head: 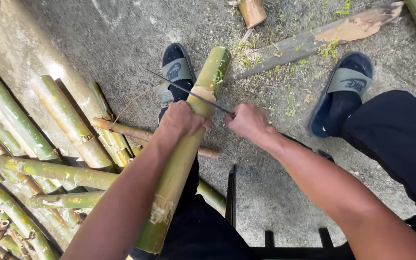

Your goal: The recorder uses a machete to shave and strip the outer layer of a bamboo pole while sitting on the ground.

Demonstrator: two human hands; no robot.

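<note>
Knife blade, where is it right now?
Head view, centre: the knife blade lies across the green bamboo pole, its handle in the right hand, just above the left hand gripping the pole.

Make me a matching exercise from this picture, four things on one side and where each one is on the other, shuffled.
Things:
1. left hand
2. right hand
3. knife blade
4. pile of bamboo poles

Places:
A. lying across the upper part of the green bamboo pole
B. on the concrete floor, left of the legs
C. wrapped around the green bamboo pole
D. gripping the knife's handle end

Pairs: 1-C, 2-D, 3-A, 4-B
</note>
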